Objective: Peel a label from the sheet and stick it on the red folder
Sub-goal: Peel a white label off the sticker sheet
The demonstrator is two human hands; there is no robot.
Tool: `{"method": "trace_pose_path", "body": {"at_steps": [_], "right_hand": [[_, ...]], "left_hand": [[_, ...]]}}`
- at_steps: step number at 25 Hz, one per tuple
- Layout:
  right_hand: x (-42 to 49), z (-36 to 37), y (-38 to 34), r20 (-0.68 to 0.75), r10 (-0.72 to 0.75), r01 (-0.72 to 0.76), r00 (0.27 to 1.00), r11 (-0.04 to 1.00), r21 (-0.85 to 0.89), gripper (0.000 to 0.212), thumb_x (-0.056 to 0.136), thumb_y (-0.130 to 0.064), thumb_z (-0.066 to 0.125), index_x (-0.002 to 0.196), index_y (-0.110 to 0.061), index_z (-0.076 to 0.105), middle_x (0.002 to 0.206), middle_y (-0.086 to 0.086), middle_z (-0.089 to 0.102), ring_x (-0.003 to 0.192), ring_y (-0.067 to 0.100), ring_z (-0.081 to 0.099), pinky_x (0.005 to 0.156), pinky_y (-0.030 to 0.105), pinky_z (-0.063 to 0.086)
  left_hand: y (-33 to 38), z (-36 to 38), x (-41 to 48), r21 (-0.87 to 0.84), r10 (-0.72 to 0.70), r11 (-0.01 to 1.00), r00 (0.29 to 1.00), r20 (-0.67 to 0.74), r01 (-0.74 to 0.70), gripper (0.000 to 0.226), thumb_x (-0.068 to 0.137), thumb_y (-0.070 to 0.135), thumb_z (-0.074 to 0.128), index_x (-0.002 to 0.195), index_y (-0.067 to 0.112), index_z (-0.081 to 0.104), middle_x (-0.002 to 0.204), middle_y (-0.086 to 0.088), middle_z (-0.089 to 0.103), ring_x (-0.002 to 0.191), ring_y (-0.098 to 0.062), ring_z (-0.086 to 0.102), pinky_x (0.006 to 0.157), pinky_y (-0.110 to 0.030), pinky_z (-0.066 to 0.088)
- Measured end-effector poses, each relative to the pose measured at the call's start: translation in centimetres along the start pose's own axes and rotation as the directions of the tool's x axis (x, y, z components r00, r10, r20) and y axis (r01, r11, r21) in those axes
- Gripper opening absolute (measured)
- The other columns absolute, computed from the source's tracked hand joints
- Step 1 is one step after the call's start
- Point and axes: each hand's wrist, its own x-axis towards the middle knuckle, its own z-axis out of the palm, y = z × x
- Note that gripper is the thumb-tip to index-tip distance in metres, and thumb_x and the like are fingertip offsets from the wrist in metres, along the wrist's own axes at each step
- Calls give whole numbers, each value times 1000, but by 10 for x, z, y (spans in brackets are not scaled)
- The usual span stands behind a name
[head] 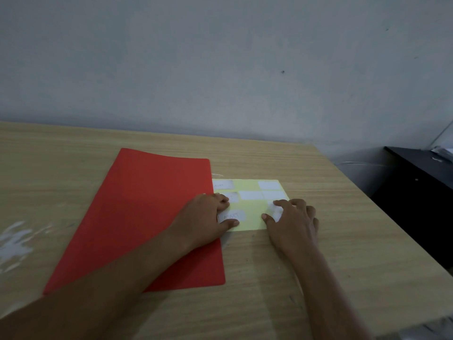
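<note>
A red folder (pixel 147 212) lies flat on the wooden table, slanted toward the left. Against its right edge lies a pale yellow label sheet (pixel 250 209) carrying several white labels. My left hand (pixel 203 219) reaches across the folder's right edge and rests on the sheet's left side, fingers curled, thumb beside a written white label (pixel 232 215). My right hand (pixel 291 219) rests on the sheet's right side, its forefinger and thumb spread around a white label (pixel 275 211) at the edge. Neither hand has a label lifted off.
The wooden table (pixel 343 229) ends at its right edge, where a dark cabinet (pixel 416 180) stands lower. A grey wall (pixel 220 69) runs behind the table. Whitish smears (pixel 14 241) mark the tabletop at far left.
</note>
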Motion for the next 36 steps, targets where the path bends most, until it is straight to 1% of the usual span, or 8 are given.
{"method": "trace_pose_path", "body": {"at_steps": [2, 4, 7, 13, 23, 27, 30, 36], "right_hand": [[-1, 2, -9, -42, -96, 97, 995, 995, 36, 40, 86, -42, 65, 125, -35, 61, 132, -6, 48, 122, 20, 39, 99, 35, 31], [-3, 6, -20, -42, -181, 185, 983, 973, 139, 33, 86, -38, 66, 119, -32, 66, 122, -9, 55, 116, 16, 44, 95, 32, 35], [-6, 12, -29, -12, -221, 218, 975, 954, 206, 28, 87, -37, 67, 114, -29, 70, 114, -14, 58, 110, 11, 48, 91, 30, 41], [-10, 13, -34, 10, -224, 220, 975, 963, 155, 28, 87, -39, 68, 113, -29, 71, 112, -15, 58, 109, 10, 49, 90, 33, 43], [-10, 6, -49, 28, -154, 149, 988, 980, 131, 2, 87, -33, 68, 86, -31, 67, 98, -12, 59, 102, 14, 51, 83, 37, 41], [-9, 5, -49, 49, -143, 134, 988, 980, 149, 7, 87, -33, 68, 91, -32, 63, 97, -15, 60, 100, 12, 49, 83, 36, 40], [-8, 4, -51, 45, -139, 131, 989, 980, 147, 4, 87, -30, 68, 85, -32, 65, 96, -14, 61, 99, 13, 50, 81, 37, 41], [-11, 5, -56, 49, -160, 153, 986, 982, 110, 17, 87, -12, 57, 84, -29, 58, 88, -11, 61, 92, 16, 52, 77, 38, 45]], "left_hand": [[1, 0, -1, 5, -5, 1000, 1000, 5, 5, 69, 83, 66, 48, 134, 20, 59, 144, 10, 52, 130, -8, 48, 115, -29, 26], [2, -1, -1, 4, -4, 1000, 1000, 4, 4, 70, 83, 66, 50, 135, 19, 59, 145, 10, 51, 130, -9, 48, 115, -30, 24], [3, -3, -1, 12, -2, 1000, 1000, 17, 2, 73, 82, 67, 52, 137, 19, 56, 147, 9, 48, 133, -10, 45, 116, -30, 23], [2, -3, -3, -15, -3, 1000, 1000, 23, 3, 82, 76, 73, 55, 139, 20, 54, 149, 9, 47, 136, -9, 42, 117, -29, 22], [4, -7, -3, -46, -18, 999, 1000, 11, 18, 81, 75, 68, 62, 139, 18, 54, 149, 9, 46, 135, -10, 43, 114, -26, 20], [3, -6, -3, -50, -16, 999, 1000, 21, 17, 81, 75, 69, 61, 138, 19, 55, 149, 9, 47, 134, -12, 45, 116, -27, 19], [2, -6, -3, -53, -18, 998, 1000, 11, 18, 81, 74, 70, 62, 137, 18, 56, 148, 9, 48, 133, -10, 46, 114, -25, 21], [3, -7, -3, -91, -28, 996, 999, -29, 25, 83, 71, 68, 67, 136, 18, 57, 147, 7, 50, 133, -9, 46, 112, -24, 25]]}}
